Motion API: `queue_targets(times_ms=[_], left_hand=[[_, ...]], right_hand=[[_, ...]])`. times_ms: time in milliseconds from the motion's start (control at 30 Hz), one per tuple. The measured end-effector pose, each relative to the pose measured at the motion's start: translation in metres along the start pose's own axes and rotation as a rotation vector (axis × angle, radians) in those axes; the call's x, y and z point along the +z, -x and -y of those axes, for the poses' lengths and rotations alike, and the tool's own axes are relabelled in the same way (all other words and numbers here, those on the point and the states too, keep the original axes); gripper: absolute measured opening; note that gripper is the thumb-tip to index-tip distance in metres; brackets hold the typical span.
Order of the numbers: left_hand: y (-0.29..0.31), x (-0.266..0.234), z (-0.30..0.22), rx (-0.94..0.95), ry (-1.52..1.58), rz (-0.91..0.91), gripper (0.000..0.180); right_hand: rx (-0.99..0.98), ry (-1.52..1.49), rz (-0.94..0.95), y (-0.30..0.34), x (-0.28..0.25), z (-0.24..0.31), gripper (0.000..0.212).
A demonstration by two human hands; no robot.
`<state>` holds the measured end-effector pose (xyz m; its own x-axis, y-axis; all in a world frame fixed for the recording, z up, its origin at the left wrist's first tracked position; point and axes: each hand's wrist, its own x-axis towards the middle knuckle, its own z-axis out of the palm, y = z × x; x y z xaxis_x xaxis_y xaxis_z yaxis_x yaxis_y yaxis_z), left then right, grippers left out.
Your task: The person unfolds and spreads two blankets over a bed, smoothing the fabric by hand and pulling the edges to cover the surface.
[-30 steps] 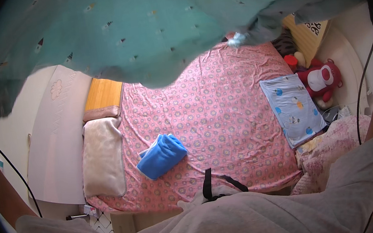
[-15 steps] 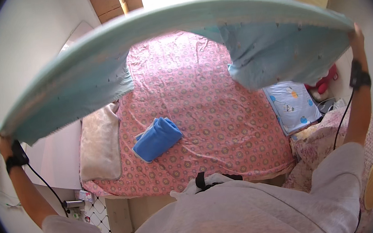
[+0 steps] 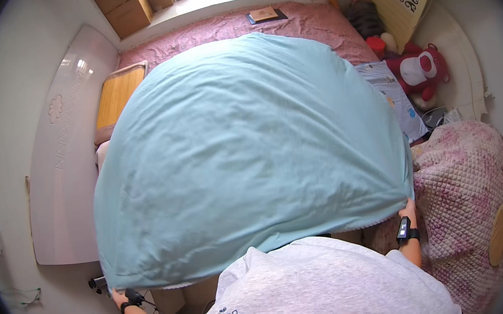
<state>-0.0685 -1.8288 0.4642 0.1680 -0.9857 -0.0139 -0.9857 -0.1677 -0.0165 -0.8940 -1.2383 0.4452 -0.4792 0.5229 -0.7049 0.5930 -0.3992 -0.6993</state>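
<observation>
A light blue bed sheet (image 3: 244, 145) billows over most of the bed, puffed up with air and creased across its top. My left hand (image 3: 118, 296) is closed on its near left corner, low beside the bed's edge. At the near right corner, my right hand (image 3: 408, 208) grips the same sheet. Both arms are spread wide and lowered, and the near hem runs between the hands in front of my body. The folded blue cloth on the mattress is hidden under the sheet.
Beyond the sheet shows the pink patterned bed cover (image 3: 186, 34), with a flat book-like item (image 3: 264, 14) on it. At left are a pale headboard panel (image 3: 76, 159) and a bamboo mat (image 3: 122, 97). A red plush bear (image 3: 423, 70), patterned pillow (image 3: 389, 93) and quilted cover (image 3: 457, 194) lie right.
Both hands have come down and inward from high at the sides, still gripping the sheet. It has spread out over the bed, covering the folded blue cloth.
</observation>
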Motion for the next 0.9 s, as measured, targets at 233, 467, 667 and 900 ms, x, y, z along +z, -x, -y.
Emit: queue_targets(times_ms=[233,467,667,900], left_hand=[[0.067,-0.036,-0.06,-0.065,0.007,0.33,0.032],[0.063,-0.025,-0.106,0.049,-0.032,0.45,0.027],[0.014,-0.012,-0.161,0.133,-0.134,0.412,0.026],[-0.097,-0.034,-0.314,0.018,-0.168,0.259,0.032]], right_hand=[[-0.029,0.055,-0.132,-0.036,-0.046,-0.035,0.04],[0.009,0.218,-0.026,-0.033,-0.003,-0.05,0.04],[0.065,0.415,0.191,-0.03,0.08,-0.068,0.041],[-0.194,0.853,0.722,0.008,0.294,-0.057,0.043]])
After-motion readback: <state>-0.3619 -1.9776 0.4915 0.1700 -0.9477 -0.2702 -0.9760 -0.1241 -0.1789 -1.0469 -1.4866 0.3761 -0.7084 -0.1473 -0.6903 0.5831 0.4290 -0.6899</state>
